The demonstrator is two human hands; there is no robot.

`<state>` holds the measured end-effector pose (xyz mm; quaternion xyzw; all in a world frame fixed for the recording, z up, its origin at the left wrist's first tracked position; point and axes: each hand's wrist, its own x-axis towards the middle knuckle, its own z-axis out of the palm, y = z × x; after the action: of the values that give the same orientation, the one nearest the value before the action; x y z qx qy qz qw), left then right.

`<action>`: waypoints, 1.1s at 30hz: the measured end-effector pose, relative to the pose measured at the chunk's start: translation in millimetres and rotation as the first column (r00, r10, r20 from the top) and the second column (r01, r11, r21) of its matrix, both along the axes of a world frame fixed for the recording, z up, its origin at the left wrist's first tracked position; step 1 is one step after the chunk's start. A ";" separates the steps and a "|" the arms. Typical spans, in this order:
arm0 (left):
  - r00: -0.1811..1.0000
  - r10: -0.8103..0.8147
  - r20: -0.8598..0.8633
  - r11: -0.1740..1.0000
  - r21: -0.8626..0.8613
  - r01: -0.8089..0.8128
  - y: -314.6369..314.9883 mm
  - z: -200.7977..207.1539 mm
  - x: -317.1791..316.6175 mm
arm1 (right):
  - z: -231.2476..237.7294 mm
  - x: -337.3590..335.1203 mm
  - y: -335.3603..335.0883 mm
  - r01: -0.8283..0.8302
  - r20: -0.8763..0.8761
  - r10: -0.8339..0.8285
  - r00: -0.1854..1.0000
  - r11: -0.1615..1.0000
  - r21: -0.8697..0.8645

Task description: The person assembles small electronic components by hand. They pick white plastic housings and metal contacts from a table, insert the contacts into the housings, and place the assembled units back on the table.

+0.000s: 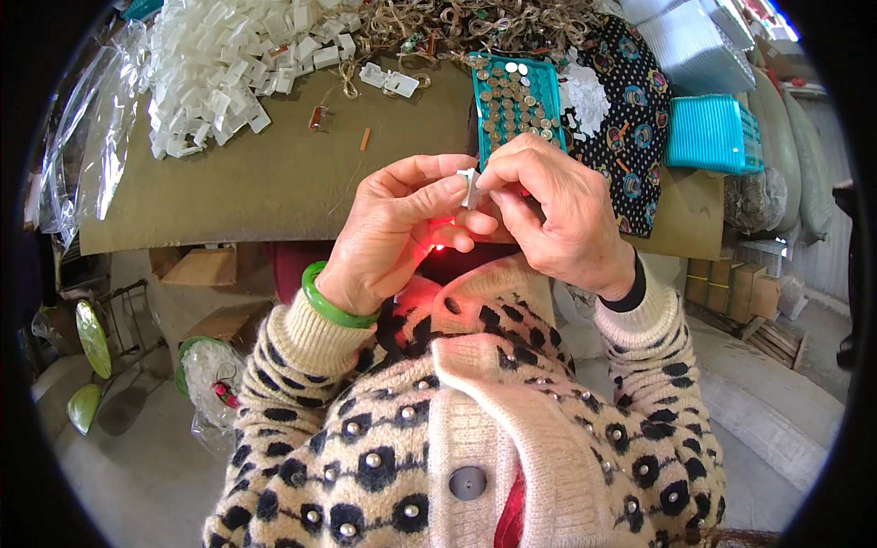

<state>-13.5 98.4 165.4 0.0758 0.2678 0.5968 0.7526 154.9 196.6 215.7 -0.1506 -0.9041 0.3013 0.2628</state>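
Pinching a small white plastic piece between left hand and right hand, fingertips pressed together. Probably handling light, stiff, slippery; gripping its narrow edges.

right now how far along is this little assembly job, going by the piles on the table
Done: I cannot tell; no pile clearly looks finished. In hand: the left hand and right hand together pinch one small white plastic piece, with a red glow just below it. Left: a big heap of white plastic pieces, a teal tray of round metal discs and a tangle of wire loops remain on the table.
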 end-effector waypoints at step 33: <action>0.992 0.030 -0.124 0.999 -0.006 -0.031 -5.1 -0.8 -0.3 | -5.8 -11.9 -2.1 0.027 0.061 -0.017 0.998 0.986 -0.164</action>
<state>-13.8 93.3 164.6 0.1053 0.3174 0.6013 0.7257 142.9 194.4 210.0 -0.1907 -0.8818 0.3677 0.2257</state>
